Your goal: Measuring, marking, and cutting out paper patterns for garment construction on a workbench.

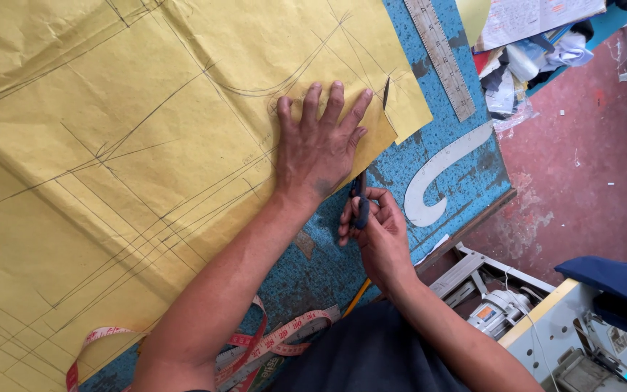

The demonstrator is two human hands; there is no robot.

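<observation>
Head view, looking straight down on a blue worktop (466, 174). Big sheet of yellow paper (110, 145) w/ pencil lines covers most of it, reaching toward the right edge. Left hand (318, 145) lies flat on the paper, fingers spread, pressing it down near the paper's right edge. Right hand (371, 225) is just below and right of it, closed around the dark handles of a pair of scissors (363, 196); blades run up under the paper's edge, and a dark tip shows at a slit in the paper beside the left fingertips (can't tell how far the blades are parted). The two hands sit close, almost touching at the left wrist.

Other bits: a steel ruler (440, 54) lies slanted near the worktop's far right corner; a white curved stencil (437, 178) rests on the bare blue surface by the right edge; a pink-and-white measuring tape (270, 345) loops along the near edge by the left forearm. Pile of papers and cloth scraps (531, 43) at the far right corner. Off the worktop, over red floor (589, 167), a sewing machine (546, 334) w/ blue cloth (618, 287) on it.
</observation>
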